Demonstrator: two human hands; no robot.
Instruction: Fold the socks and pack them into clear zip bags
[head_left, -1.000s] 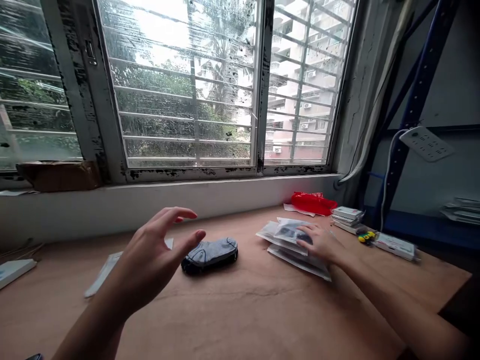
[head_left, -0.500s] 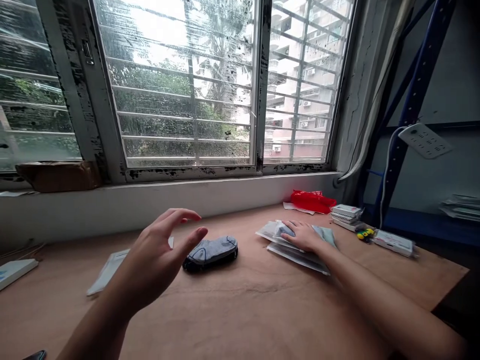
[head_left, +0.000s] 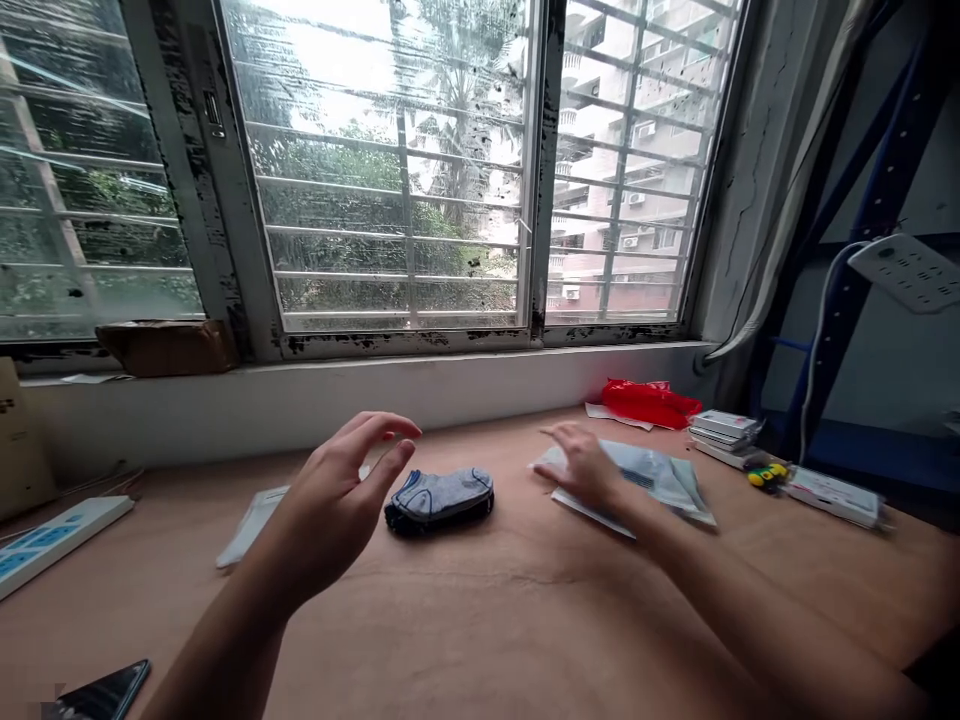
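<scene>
My left hand (head_left: 349, 500) hovers above the table, thumb and fingers curved and apart with nothing between them. Just right of it lies a small stack of what look like folded socks (head_left: 442, 495), grey with blue trim on top and black underneath. My right hand (head_left: 585, 468), slightly blurred, has its fingers spread over the left part of some clear plastic bags (head_left: 664, 485). Whether it touches them I cannot tell. Pale bluish cloth shows through the bags.
A phone (head_left: 112, 690) and a white power strip (head_left: 67, 540) are at left. Behind my left forearm lies a white packet (head_left: 251, 520). At back right are a red plastic bag (head_left: 649, 402), stacked white boxes (head_left: 724, 432), a yellow-black item (head_left: 766, 475) and another white box (head_left: 836, 496).
My right hand has shifted left across the plastic bags, uncovering more of them. My left hand keeps its pose. The view has turned a little to the left.
</scene>
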